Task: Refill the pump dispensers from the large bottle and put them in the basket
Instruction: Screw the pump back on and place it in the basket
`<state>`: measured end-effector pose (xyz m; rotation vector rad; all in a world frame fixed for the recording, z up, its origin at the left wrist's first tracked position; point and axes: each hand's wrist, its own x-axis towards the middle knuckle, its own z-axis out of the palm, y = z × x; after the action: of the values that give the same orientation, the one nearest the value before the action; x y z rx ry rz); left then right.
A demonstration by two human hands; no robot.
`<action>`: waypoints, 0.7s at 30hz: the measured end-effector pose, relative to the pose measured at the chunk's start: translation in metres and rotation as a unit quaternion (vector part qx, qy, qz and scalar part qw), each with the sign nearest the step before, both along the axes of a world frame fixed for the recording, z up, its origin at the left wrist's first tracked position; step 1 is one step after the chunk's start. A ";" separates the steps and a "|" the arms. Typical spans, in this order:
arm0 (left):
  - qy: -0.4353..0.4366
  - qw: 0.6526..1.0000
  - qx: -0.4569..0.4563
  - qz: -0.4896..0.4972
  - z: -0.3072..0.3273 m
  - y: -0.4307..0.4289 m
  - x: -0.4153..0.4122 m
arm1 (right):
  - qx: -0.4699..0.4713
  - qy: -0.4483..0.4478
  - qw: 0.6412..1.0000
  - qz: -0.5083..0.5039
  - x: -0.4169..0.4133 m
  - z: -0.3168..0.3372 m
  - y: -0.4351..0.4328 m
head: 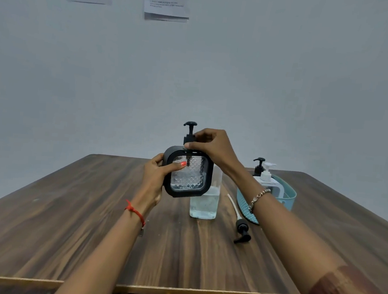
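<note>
With left hand gripping dispenser near large bottle, right hand fingers pinching pump collar: risks cross-threading, leaking, if twisted askew.

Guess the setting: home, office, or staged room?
Probably a staged recording room or office, not a home: printed sheets hang on a bare grey wall, and the wood-grain table carries task props, a clear bottle, a loose pump and a blue basket of dispensers.
</note>
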<state>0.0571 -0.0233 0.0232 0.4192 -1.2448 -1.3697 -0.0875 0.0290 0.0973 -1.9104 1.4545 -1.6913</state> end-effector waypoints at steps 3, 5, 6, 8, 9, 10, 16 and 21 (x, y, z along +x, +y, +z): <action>-0.009 1.000 -0.005 0.006 0.000 0.000 -0.001 | -0.008 -0.024 1.000 0.017 -0.005 -0.002 0.002; -0.014 1.000 -0.004 0.011 -0.002 0.001 -0.002 | -0.010 -0.031 0.999 0.017 -0.008 -0.002 0.003; -0.012 1.000 0.001 0.013 -0.004 0.002 -0.003 | -0.011 -0.036 0.999 0.018 -0.009 -0.002 0.002; -0.005 1.000 0.008 0.013 -0.006 0.001 -0.003 | -0.019 -0.071 0.997 0.032 -0.010 -0.005 0.001; -0.003 1.000 0.009 0.013 -0.007 0.001 -0.003 | -0.026 -0.106 0.993 0.040 -0.011 -0.007 0.001; -0.004 1.000 0.010 0.013 -0.007 0.001 -0.003 | -0.031 -0.142 0.988 0.049 -0.013 -0.009 0.002; -0.009 1.000 0.003 0.003 -0.006 0.001 -0.007 | 0.047 -0.096 0.990 0.097 -0.018 -0.012 0.000; -0.010 1.000 0.000 -0.010 -0.008 0.001 -0.011 | 0.040 -0.055 0.996 0.052 -0.013 -0.011 -0.001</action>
<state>0.0465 -0.0219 0.0149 0.4233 -1.2674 -1.3852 -0.1007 0.0283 0.0865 -1.7892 1.3380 -1.6377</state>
